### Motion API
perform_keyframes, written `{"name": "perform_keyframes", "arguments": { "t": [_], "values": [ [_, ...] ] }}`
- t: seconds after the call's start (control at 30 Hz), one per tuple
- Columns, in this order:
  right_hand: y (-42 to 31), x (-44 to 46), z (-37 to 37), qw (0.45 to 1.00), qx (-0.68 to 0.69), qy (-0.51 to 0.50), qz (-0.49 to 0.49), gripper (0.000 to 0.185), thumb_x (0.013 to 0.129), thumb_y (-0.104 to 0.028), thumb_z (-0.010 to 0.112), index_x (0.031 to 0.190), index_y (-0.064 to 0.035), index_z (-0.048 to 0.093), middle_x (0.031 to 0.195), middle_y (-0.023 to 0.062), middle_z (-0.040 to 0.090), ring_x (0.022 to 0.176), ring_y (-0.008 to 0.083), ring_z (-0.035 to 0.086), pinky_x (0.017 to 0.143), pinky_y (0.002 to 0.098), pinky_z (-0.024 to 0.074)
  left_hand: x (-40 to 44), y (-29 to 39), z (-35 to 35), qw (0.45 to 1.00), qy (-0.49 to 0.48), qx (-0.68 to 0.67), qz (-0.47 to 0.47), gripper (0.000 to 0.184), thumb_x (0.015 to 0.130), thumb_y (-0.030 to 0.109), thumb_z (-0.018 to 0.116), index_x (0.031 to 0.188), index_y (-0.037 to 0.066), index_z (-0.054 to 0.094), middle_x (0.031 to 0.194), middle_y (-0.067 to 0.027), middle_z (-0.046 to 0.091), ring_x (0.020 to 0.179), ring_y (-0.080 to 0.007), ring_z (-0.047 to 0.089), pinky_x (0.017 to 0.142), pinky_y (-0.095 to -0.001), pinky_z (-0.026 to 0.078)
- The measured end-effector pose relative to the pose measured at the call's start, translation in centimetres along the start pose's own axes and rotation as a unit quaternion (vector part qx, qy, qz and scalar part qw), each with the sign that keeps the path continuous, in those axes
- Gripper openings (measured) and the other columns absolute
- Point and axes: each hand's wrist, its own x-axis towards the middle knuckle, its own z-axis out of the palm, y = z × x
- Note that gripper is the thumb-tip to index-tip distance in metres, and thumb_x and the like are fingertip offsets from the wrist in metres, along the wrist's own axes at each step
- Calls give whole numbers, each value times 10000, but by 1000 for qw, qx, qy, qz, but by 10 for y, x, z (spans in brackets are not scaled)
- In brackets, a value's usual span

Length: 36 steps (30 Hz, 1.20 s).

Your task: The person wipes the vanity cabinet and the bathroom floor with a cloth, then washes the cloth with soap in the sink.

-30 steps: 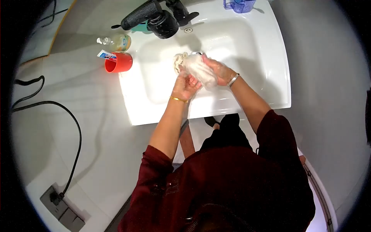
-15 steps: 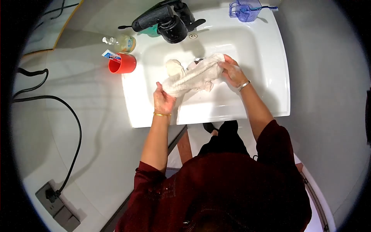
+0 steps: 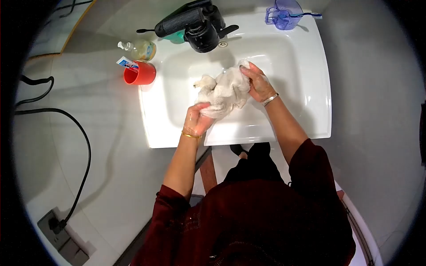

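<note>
A wet, crumpled white cloth point(image 3: 227, 88) spans the space between my hands over the white sink basin point(image 3: 284, 57). My left hand point(image 3: 198, 119) grips its lower left end, thumb on top. At the upper right end, my right hand point(image 3: 258, 82) is closed on the cloth, with the fingers partly behind it. The folds are bunched in the middle, and one end flops out at the left. Whether this is a towel or a garment I cannot tell. The drain is hidden beneath the cloth.
Behind the basin stands a black faucet point(image 3: 202, 33). On the left are a red cup point(image 3: 140, 75) with a toothpaste tube point(image 3: 128, 64) and a pump soap bottle point(image 3: 145, 50). A purple cup point(image 3: 287, 17) with a toothbrush point(image 3: 306, 15) sits at the back right.
My hands have come closer together, the left moving right and the right moving slightly left. The cloth, stretched out before, is now bunched between them.
</note>
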Motion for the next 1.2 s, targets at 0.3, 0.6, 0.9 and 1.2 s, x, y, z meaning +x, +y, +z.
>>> {"name": "perform_keyframes", "arguments": {
  "t": [0.3, 0.6, 0.9, 1.2],
  "values": [
    [6, -3, 35, 941, -331, -36, -65, 204, 868, -180, 614, 1013, -48, 559, 874, 5, 603, 819, 84, 564, 755, 244, 463, 22, -5, 5, 996, -6, 83, 17, 487, 903, 206, 576, 1315, 25, 391, 1246, -135, 525, 1154, -281, 510, 1010, -426, 406],
    [78, -6, 75, 647, -719, 51, -249, 307, 835, -238, 601, 1051, -27, 545, 765, 195, 628, 738, 369, 620, 662, 431, 484, 52, -7, 2, 978, 54, 139, 146, 402, 946, 368, 489, 1183, 43, 514, 1098, -100, 586, 1004, -204, 577, 842, -334, 493],
    [76, 31, 60, 610, -704, 80, -355, 399, 793, -199, 624, 1083, -7, 428, 766, 211, 615, 738, 379, 620, 631, 459, 482, 59, 0, 4, 958, 19, 199, 206, 433, 938, 304, 509, 1299, 86, 412, 1152, -79, 555, 1035, -220, 560, 865, -344, 499],
    [49, 35, 66, 670, -683, 151, -249, 313, 885, -219, 526, 1108, -19, 436, 679, 189, 611, 639, 387, 602, 592, 488, 474, 57, -11, 33, 966, 6, 180, 185, 356, 970, 335, 399, 1179, 63, 493, 1094, -68, 567, 978, -207, 565, 809, -313, 497]
  ]
}}
